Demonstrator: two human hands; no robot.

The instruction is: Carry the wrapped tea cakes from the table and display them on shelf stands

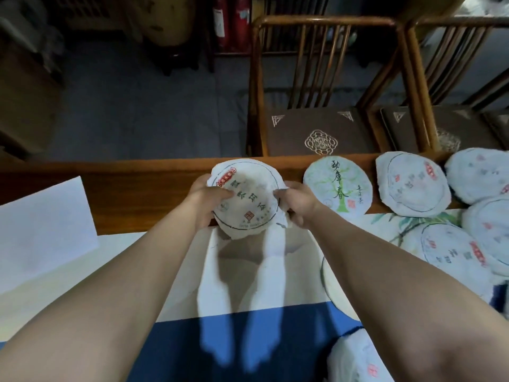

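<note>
Both hands hold one wrapped tea cake (246,198) up above the worktop (132,186). The left hand (208,201) grips its left edge with the thumb on the paper face. The right hand (298,204) pinches its right edge, fingers curled round the wrapper. The cake tilts a little. Its white paper has a dark ring, a red badge and dark writing, too blurry to read.

To the right of the right hand lie more wrapped tea cakes, at least six. The nearest one (338,186) has a green tree and big brush writing. The next one (413,184) has a ring and red marks. Another (451,250) lies nearer the person.

One loose white wrapper (248,277) lies flat under the hands. One white sheet (41,230) lies far left of the left hand. Two wooden chairs (316,86) stand beyond the worktop.
</note>
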